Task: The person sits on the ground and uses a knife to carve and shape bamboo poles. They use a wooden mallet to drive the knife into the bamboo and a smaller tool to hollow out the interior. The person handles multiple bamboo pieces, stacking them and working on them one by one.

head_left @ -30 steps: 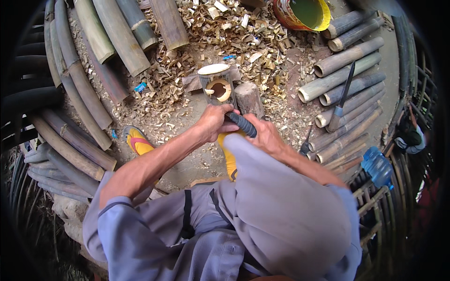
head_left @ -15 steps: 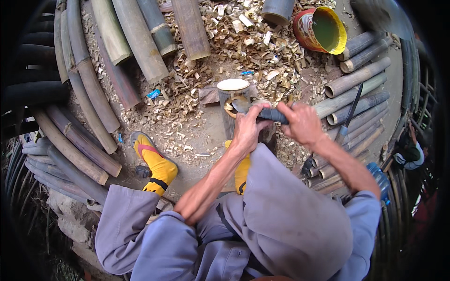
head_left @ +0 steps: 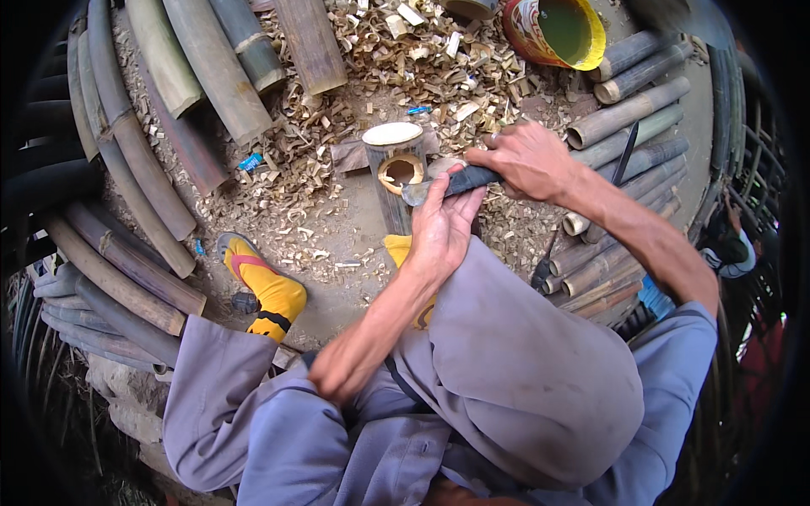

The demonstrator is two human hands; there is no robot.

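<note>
my left hand is turned partly palm up, with its thumb laid over a short blade tool and its fingers beneath, closed on the forward part of the dark wrapped handle. my right hand is curled, clamped about the rear end of the same handle. the two hands are near each other but apart, joined only by the tool. the grey blade points left, just at the lower right edge of a rounded opening in a bamboo section; whether it touches the rim, i cannot tell. the section stands nearly upright before my knees, its pale cut end uppermost, a flat block just behind it. beyond, wood shavings cover the ground. upper right: a tilted red and yellow bucket holding greenish liquid. right: a row of bamboo lengths, with a long dark blade lying across them. upper left: larger bamboo pieces, near a small blue wrapper. lower left: my foot in a yellow sock and a red-strapped sandal.
</note>
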